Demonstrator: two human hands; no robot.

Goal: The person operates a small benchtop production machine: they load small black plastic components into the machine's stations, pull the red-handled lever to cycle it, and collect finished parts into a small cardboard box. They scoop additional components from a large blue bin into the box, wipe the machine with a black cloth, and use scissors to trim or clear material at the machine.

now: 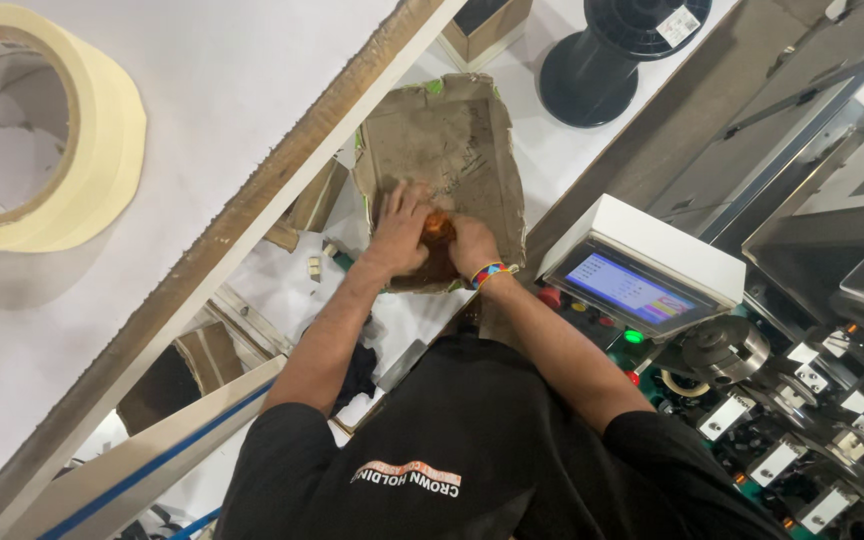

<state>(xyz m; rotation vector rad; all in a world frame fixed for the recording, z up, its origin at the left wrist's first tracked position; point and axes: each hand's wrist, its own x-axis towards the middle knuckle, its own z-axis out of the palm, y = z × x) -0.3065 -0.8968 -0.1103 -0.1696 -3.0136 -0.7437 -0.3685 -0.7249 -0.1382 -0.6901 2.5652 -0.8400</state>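
Masking tape roll (27, 130) is noted nearest. Both hands, left (400, 235) and right (472, 245), are clenched on a small orange object (439, 228) between them, over worn cardboard (452, 140); judged light, rigid, best held sidewise.

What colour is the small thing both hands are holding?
Orange-brown, seen in the head view: the small object over the cardboard tray.

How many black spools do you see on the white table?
1. The black spool stands at the table's far edge, beyond the worn cardboard tray where both hands work. The picture's top edge cuts it off, so more may be hidden beyond.
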